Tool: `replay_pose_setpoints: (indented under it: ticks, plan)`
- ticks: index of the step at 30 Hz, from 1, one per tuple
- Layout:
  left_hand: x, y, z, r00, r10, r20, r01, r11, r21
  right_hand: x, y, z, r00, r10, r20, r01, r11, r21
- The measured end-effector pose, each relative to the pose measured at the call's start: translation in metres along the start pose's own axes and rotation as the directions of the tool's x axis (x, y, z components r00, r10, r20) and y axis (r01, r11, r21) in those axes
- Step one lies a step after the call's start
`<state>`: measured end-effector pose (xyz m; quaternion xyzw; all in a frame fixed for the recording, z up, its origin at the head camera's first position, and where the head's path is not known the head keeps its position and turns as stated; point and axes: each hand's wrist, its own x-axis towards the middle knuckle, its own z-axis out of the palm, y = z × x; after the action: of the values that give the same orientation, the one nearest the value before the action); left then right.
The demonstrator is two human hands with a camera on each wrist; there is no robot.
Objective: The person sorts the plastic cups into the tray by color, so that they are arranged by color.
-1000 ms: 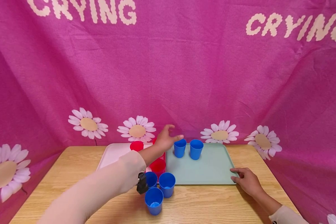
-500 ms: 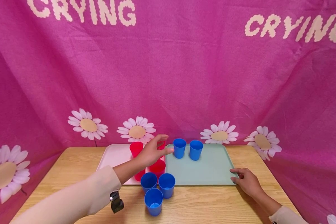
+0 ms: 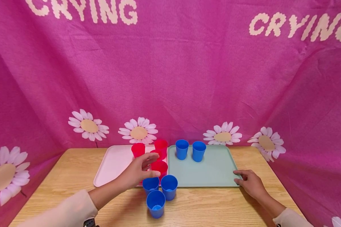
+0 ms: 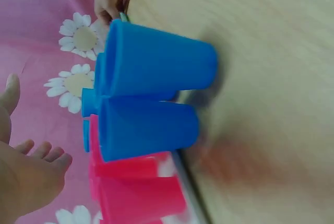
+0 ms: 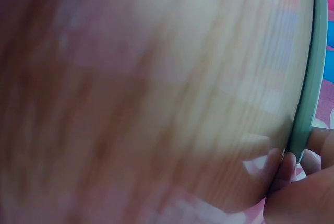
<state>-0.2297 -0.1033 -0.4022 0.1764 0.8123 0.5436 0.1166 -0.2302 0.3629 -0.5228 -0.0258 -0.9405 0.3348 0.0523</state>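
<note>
My left hand [image 3: 137, 170] is in the air over the pink tray's [image 3: 110, 164] right part, fingers loosely bent and thumb apart, holding nothing. Several red cups [image 3: 161, 145] stand under and beside it, partly hidden. Just right of and below the hand, three blue cups [image 3: 155, 204] stand upright in a cluster at the trays' front edge; the left wrist view shows two blue cups [image 4: 156, 59] close up, apart from the hand [image 4: 31, 177]. My right hand [image 3: 251, 183] pinches the front right corner of the green tray [image 3: 210, 175], thumb and finger on its rim.
Two more blue cups [image 3: 198, 151] stand upright at the green tray's back left. The trays lie side by side on a wooden table [image 3: 216, 208]. A pink cloth [image 3: 187, 78] with daisies hangs right behind and at both sides.
My left hand has drawn back toward the left and the front, from near the blue cups at the back to above the red cups. My right hand has stayed at the tray corner.
</note>
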Motion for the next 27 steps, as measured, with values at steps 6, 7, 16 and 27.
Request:
replay_pose_setpoints:
  ticks: [6, 7, 16, 27]
  plan:
    - [-0.024, -0.014, -0.005, 0.999, -0.033, 0.034, 0.033, 0.999, 0.001, 0.0, 0.0, 0.001, 1.0, -0.01, -0.001, 0.01, 1.0, -0.003]
    - [-0.027, -0.016, -0.006, 0.999, -0.034, 0.038, 0.034, 0.999, 0.004, 0.0, 0.0, 0.001, 1.0, -0.013, -0.001, 0.013, 1.0, -0.003]
    - [-0.035, -0.039, -0.008, 0.993, -0.035, 0.108, 0.04, 0.998, -0.044, 0.002, 0.003, 0.001, 1.0, -0.002, 0.005, 0.002, 1.0, -0.004]
    - [-0.029, -0.058, -0.007, 0.988, -0.04, 0.149, 0.048, 0.997, -0.055, 0.001, 0.002, 0.001, 1.0, -0.002, 0.001, 0.002, 1.0, -0.007]
